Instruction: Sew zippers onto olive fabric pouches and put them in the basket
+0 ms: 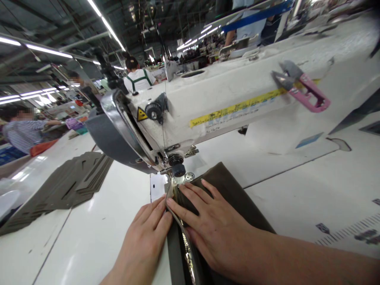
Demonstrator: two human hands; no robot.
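Left hand (144, 233): fingers together on the edge of the dark cloth (234, 194), grip unclear | Right hand (212, 215): spread flat on the cloth, unclenched | Cloth with zipper (186, 245): on white table (297, 198), reaching beneath the sewing machine (178, 107)

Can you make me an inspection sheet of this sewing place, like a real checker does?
Surface: white table, ruler marks at the right.
Job's things: dark cloth with a gold zipper, its far end by the sewing machine.
Clutter: cut cloth pieces stacked left; pink scissors against the machine's side.
Hands: left hand and right hand touch the work, fingers stretched out.
Cables: nothing seen across the table.
Surroundings: big workshop, other people, long ceiling lights.
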